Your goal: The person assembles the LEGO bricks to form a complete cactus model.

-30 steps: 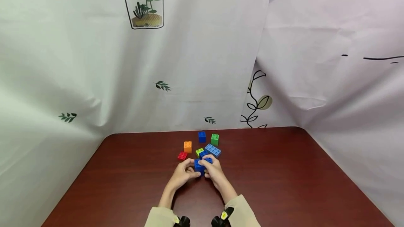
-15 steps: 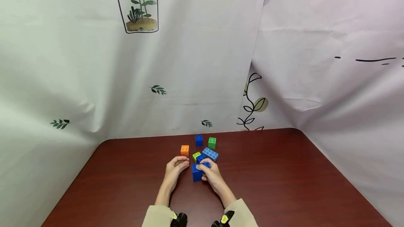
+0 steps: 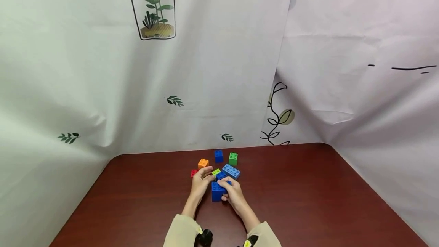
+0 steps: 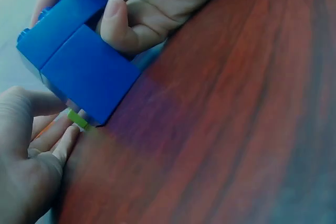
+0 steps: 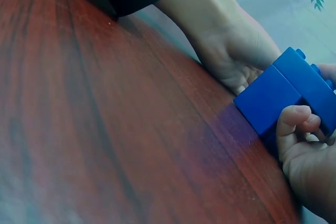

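Observation:
My right hand [image 3: 234, 193] grips a blue brick stack [image 3: 217, 192], its thumb on top and its fingers curled below. In the left wrist view, this stack [image 4: 89, 72] is a longer studded brick overhanging a squarer one, low over the wood. My left hand [image 3: 201, 183] is off the stack, just beyond and left of it, fingers loosely extended between the orange brick [image 3: 203, 163] and the lime brick [image 3: 216, 172]. The red brick [image 3: 194, 173] is partly hidden behind that hand. Another blue brick [image 3: 220, 175] lies just behind the stack.
Farther back on the brown table [image 3: 308, 193] stand a dark blue brick [image 3: 218, 156] and a green brick [image 3: 233, 159]. A light blue long brick [image 3: 231, 171] lies right of the lime one. A white printed cloth [image 3: 219, 87] hangs behind the table.
My left hand has let go of the blue stack, moved left, then forward and right beside the orange brick, which has turned slightly. My right hand keeps holding the stack.

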{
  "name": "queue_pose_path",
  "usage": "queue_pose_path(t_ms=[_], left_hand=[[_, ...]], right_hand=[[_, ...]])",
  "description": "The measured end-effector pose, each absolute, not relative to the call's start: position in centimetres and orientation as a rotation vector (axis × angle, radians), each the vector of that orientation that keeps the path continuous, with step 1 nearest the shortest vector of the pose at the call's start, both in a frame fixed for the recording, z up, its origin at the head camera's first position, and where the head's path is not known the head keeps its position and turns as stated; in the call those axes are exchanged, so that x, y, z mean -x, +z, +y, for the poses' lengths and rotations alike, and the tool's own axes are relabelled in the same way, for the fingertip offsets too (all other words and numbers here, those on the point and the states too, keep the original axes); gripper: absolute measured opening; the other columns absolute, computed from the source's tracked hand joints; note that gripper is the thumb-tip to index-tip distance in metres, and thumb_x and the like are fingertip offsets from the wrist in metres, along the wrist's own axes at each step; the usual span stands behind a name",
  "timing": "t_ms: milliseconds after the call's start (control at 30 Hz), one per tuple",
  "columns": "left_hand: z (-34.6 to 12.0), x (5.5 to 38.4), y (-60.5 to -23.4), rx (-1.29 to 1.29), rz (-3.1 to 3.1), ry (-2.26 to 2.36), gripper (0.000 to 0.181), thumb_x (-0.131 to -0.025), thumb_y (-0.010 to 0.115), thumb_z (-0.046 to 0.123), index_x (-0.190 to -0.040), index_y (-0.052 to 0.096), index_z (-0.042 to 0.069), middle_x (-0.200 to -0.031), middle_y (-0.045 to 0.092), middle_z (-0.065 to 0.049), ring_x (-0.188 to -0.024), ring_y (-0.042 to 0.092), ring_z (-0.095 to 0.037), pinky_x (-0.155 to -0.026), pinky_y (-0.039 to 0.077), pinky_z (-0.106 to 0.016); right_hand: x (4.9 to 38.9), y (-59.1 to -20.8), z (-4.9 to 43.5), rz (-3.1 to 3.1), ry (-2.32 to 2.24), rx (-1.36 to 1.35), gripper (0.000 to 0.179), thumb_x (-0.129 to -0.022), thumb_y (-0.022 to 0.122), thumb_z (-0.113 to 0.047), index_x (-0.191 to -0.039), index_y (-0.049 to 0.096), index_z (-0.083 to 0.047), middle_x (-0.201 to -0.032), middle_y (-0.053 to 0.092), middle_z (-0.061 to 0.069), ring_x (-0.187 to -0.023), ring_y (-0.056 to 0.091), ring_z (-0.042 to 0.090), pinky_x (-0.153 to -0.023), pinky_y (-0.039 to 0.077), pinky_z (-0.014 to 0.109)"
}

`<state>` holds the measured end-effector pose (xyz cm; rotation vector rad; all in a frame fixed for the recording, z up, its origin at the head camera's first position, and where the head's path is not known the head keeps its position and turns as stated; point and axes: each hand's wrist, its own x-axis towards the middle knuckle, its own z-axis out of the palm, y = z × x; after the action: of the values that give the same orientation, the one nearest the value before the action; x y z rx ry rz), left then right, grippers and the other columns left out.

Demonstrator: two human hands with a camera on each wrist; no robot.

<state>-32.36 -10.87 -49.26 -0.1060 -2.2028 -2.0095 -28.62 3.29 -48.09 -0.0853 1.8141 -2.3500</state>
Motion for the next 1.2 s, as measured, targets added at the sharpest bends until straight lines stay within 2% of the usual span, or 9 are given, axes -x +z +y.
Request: queue_pose_path(t_ms=[267, 467, 667, 800, 900, 1067, 1200], left_hand=[[-11.2, 32.4, -49.4, 0.259, -2.308, -2.053, 0.047, -0.089, 0.056, -0.011, -0.135, 0.051, -0.008, -0.141, 0.05, -0.028, -0.135, 0.044, -0.044, -0.111, 0.037, -0.052], [-11.3, 32.4, -49.3, 0.324, -2.354, -2.026, 0.051, -0.083, 0.046, -0.021, -0.131, 0.055, -0.009, -0.14, 0.05, -0.03, -0.133, 0.043, -0.049, -0.104, 0.044, -0.053], [-10.8, 32.7, -50.1, 0.392, -2.34, -1.811, 0.04, -0.079, 0.057, -0.02, -0.117, 0.064, -0.011, -0.124, 0.062, -0.03, -0.12, 0.057, -0.045, -0.1, 0.048, -0.05], [-10.4, 32.7, -50.4, 0.323, -2.297, -1.724, 0.029, -0.08, 0.063, -0.015, -0.107, 0.069, -0.007, -0.112, 0.069, -0.026, -0.111, 0.064, -0.04, -0.097, 0.051, -0.048], [-10.2, 32.6, -50.5, 0.251, -2.267, -1.696, 0.021, -0.081, 0.066, -0.012, -0.1, 0.071, -0.005, -0.108, 0.071, -0.024, -0.107, 0.067, -0.038, -0.094, 0.053, -0.046], [-9.8, 32.4, -50.4, 0.223, -2.236, -1.666, 0.019, -0.08, 0.066, -0.013, -0.096, 0.07, -0.004, -0.105, 0.071, -0.024, -0.104, 0.068, -0.038, -0.09, 0.055, -0.046], [-9.6, 32.3, -50.3, 0.179, -2.225, -1.656, 0.021, -0.081, 0.067, -0.011, -0.1, 0.07, -0.003, -0.107, 0.071, -0.023, -0.104, 0.067, -0.037, -0.09, 0.055, -0.046]], right_hand=[[28.8, -48.5, 3.3, 1.806, -2.363, 0.093, 0.024, -0.098, 0.058, -0.03, -0.08, 0.053, -0.014, -0.064, 0.05, -0.007, -0.049, 0.033, 0.004, -0.05, 0.034, 0.015], [28.9, -48.3, 3.2, 1.865, -2.357, 0.072, 0.031, -0.101, 0.051, -0.037, -0.086, 0.055, -0.01, -0.06, 0.045, -0.006, -0.048, 0.032, 0.005, -0.048, 0.034, 0.016], [29.1, -48.5, 3.2, 1.93, -2.382, 0.034, 0.031, -0.1, 0.052, -0.034, -0.088, 0.058, -0.006, -0.059, 0.046, -0.006, -0.046, 0.034, 0.006, -0.047, 0.034, 0.017], [29.2, -48.6, 3.1, 1.967, -2.389, 0.024, 0.024, -0.097, 0.059, -0.024, -0.096, 0.06, -0.001, -0.058, 0.047, -0.007, -0.046, 0.035, 0.006, -0.048, 0.035, 0.017], [28.7, -47.9, 3.1, 2.022, -2.384, 0.062, 0.025, -0.094, 0.063, -0.017, -0.103, 0.059, 0.006, -0.061, 0.05, -0.007, -0.048, 0.038, 0.005, -0.049, 0.037, 0.018], [27.6, -46.3, 3.5, 2.069, -2.363, 0.092, 0.03, -0.091, 0.065, -0.012, -0.108, 0.056, 0.011, -0.063, 0.049, -0.005, -0.05, 0.04, 0.006, -0.052, 0.039, 0.019], [27.1, -45.7, 3.5, 2.086, -2.341, 0.116, 0.036, -0.09, 0.066, -0.012, -0.113, 0.054, 0.012, -0.069, 0.05, -0.006, -0.052, 0.042, 0.006, -0.054, 0.041, 0.02]])
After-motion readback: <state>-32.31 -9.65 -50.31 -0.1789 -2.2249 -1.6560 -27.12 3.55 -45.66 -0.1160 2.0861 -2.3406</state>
